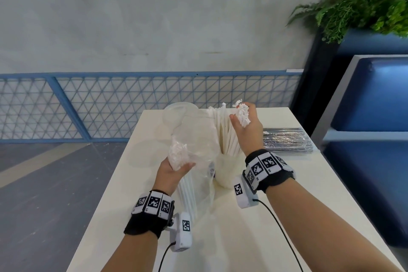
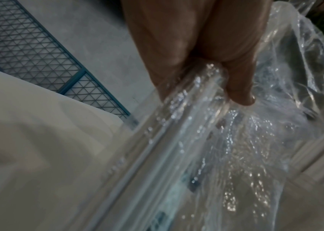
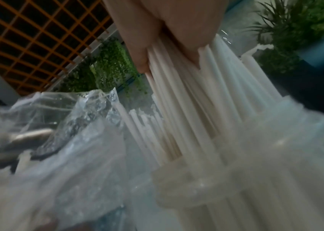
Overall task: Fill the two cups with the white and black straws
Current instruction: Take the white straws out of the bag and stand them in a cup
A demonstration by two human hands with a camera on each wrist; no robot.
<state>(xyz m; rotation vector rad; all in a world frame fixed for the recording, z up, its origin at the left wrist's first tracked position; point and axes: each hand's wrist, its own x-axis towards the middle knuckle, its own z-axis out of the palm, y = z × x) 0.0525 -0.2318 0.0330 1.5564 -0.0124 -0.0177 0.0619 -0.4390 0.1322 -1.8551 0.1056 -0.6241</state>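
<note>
My right hand [image 1: 242,122] grips the upper ends of a bunch of white straws [image 1: 227,137], whose lower ends stand in a translucent cup [image 1: 225,172] at mid-table. In the right wrist view the right hand [image 3: 167,31] wraps round the white straws [image 3: 186,109] above the cup [image 3: 255,179]. Just left of the cup, my left hand [image 1: 175,169] grips a clear plastic bag [image 1: 194,139] with more white straws [image 1: 187,192] inside. Up close, the left hand [image 2: 206,62] pinches the crinkled bag [image 2: 255,140]. A second clear cup [image 1: 176,112] stands at the table's far edge. Wrapped black straws [image 1: 287,140] lie to the right.
The white table [image 1: 242,238] is narrow, with open floor to its left and a blue padded bench [image 1: 371,117] close on its right. A blue mesh railing [image 1: 110,106] runs behind it. A potted fern [image 1: 364,0] stands at the back right.
</note>
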